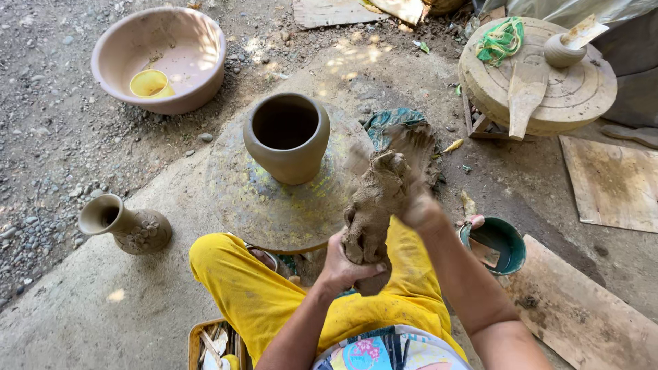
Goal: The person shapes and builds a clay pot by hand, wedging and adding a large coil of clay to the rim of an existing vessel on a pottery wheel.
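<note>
Clay lump (373, 212) stood upright just right of pot (286, 137), left hand (340, 266) clasped its base, right hand (418, 205) gripped its top, pot sat on wheel (274, 205), vase (127, 225) well left of pot.

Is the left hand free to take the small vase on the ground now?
Probably not: the left hand grips the clay lump with the right hand. The vase stands unobstructed beyond the left knee.

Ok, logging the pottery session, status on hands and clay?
Both hands gripping one clay lump: left hand at bottom, right hand at top. Pot stands on wheel, untouched. Nothing between.
</note>
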